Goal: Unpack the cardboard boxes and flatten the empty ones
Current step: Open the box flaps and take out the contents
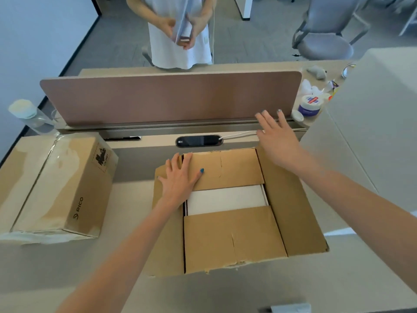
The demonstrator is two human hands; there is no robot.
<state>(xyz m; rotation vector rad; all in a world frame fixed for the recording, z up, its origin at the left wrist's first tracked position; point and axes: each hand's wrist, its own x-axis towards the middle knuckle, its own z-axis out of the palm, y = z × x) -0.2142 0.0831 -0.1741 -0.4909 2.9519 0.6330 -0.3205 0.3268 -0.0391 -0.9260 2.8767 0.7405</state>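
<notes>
Head view: upward-facing box (234, 236) lies front-to-back; left hand (180, 176) flat atop, right hand (277, 138) spread.

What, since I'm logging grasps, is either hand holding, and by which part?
Nothing is held. The left hand lies flat on the far left corner of the open box; the right hand is open, gripping nothing.

Brown cardboard box (291, 206), white inner box (225, 198), pink divider (171, 98).
</notes>
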